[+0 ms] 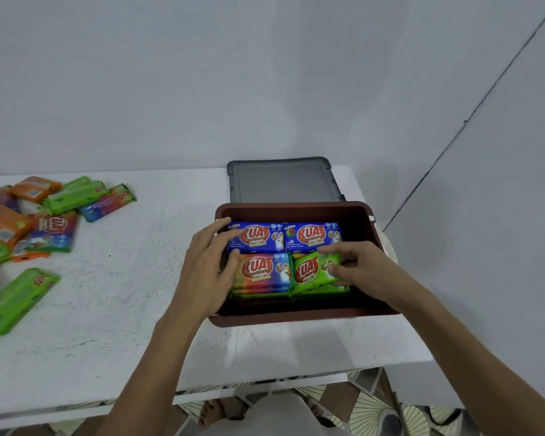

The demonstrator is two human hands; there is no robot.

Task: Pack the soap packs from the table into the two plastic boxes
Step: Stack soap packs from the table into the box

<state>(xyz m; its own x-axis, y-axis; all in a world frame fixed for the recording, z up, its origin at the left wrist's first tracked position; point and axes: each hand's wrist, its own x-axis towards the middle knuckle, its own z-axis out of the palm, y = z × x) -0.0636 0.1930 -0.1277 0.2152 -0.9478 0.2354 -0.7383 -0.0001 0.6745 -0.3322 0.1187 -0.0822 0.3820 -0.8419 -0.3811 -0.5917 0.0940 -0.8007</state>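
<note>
A brown plastic box (296, 317) stands on the white table's right half with soap packs stacked inside. Two blue packs (312, 236) lie along its far side, a rainbow pack (261, 273) at near left, a green pack (312, 272) at near right. My left hand (210, 265) rests over the box's left rim, fingers spread on the blue and rainbow packs. My right hand (356, 265) grips the right end of the green pack, which sits tilted on its stack.
A grey lid (282, 179) lies flat behind the box. Several loose soap packs (44, 212), green, orange and rainbow, are scattered at the table's left; one green pack (16, 300) lies nearer the front. The table's right edge (390, 309) is close beside the box.
</note>
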